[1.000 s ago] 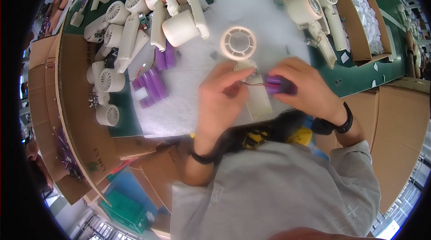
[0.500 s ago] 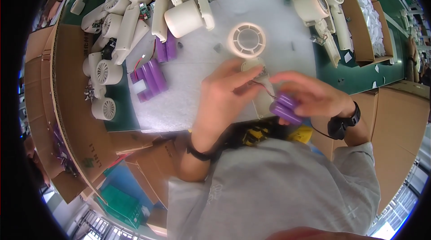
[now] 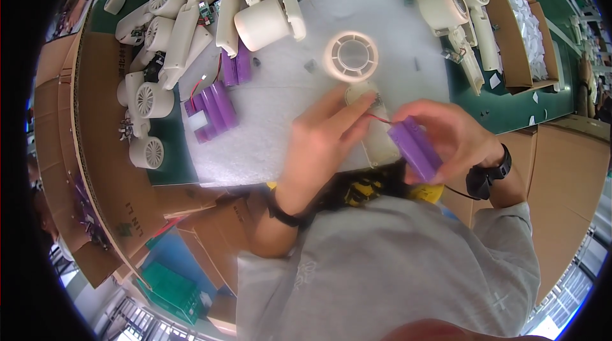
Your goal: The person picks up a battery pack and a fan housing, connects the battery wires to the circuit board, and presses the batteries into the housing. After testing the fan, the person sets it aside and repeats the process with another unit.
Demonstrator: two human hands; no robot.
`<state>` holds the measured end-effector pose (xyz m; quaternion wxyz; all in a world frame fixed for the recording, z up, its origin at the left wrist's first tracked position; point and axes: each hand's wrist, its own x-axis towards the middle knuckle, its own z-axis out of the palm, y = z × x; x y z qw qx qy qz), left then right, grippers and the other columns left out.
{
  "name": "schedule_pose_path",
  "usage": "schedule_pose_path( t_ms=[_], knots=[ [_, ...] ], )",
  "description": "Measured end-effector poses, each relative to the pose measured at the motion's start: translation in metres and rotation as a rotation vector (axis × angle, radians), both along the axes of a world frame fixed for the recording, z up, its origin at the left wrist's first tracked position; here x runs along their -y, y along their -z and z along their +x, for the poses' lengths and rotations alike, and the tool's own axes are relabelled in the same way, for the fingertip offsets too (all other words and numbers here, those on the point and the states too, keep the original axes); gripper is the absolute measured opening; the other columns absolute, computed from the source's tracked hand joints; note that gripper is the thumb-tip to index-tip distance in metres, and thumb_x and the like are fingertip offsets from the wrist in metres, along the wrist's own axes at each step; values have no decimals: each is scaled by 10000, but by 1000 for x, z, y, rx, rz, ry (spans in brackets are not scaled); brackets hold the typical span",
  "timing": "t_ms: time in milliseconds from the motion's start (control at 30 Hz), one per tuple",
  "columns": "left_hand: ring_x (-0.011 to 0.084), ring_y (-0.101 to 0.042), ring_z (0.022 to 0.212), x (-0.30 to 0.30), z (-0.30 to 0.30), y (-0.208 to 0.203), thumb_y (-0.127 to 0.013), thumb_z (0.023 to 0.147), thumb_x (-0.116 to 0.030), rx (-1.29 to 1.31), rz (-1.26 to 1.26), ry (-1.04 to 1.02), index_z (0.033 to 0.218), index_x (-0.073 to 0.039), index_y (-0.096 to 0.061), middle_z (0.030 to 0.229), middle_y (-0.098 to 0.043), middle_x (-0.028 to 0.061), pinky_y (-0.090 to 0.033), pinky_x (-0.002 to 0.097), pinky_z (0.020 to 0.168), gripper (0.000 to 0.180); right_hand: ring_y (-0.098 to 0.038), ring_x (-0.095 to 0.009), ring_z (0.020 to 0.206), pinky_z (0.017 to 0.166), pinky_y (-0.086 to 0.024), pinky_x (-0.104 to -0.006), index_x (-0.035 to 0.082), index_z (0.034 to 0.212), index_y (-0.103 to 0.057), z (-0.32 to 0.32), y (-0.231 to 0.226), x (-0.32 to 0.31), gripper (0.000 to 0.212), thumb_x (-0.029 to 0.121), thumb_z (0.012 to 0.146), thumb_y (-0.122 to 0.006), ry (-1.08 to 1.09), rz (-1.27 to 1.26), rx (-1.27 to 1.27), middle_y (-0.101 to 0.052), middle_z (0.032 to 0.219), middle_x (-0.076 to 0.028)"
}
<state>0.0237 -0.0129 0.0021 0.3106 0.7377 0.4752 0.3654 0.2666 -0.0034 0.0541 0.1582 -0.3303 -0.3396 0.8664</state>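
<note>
A cream handheld fan body (image 3: 352, 77) lies in front of me, its round spoked head away from me and its open handle (image 3: 379, 148) toward me. My left hand (image 3: 319, 140) is closed over the upper handle, its fingertips pressed near a small circuit board that they partly cover. In my right hand (image 3: 460, 135) is a purple battery pack (image 3: 415, 149), held tilted just right of the handle. Thin red and dark wires (image 3: 380, 119) run from the pack to my left fingertips; their far end is hidden.
More purple battery packs (image 3: 217, 111) lie on the white mat (image 3: 274, 143) at left. Several cream fan bodies (image 3: 261, 25) crowd the back left, others (image 3: 443, 9) the back right. A carton of white pieces (image 3: 526, 35) stands far right. Cardboard (image 3: 102, 130) walls the left side.
The battery pack has turned in my right hand, so one long side now shows, and the right fingers have shifted around it. My left hand stays at the handle, with little movement.
</note>
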Motion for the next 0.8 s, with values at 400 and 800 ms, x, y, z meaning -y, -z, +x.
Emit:
schedule_pose_path(
  t_ms=[400,800],
  knots=[
    [289,-695,818,0,-1,-4,-744,793,5,28,18,32,1171,-59,-706,1136,-667,180,-555,327,690,385,-574,-258,1109,967,-462,-378,-5,1256,-564,-1,14,-11,795,208,587,-937,-126,867,226,-590,1210,-124],
    [297,-676,780,-3,-7,-10,-720,809,19,46,-55,95,1220,-78,-684,1099,-654,180,-530,348,671,424,-571,-341,1115,958,-478,-410,26,1226,-598,-22,16,4,659,151,648,-888,-99,1264,495,-580,1279,-143]
  ],
)
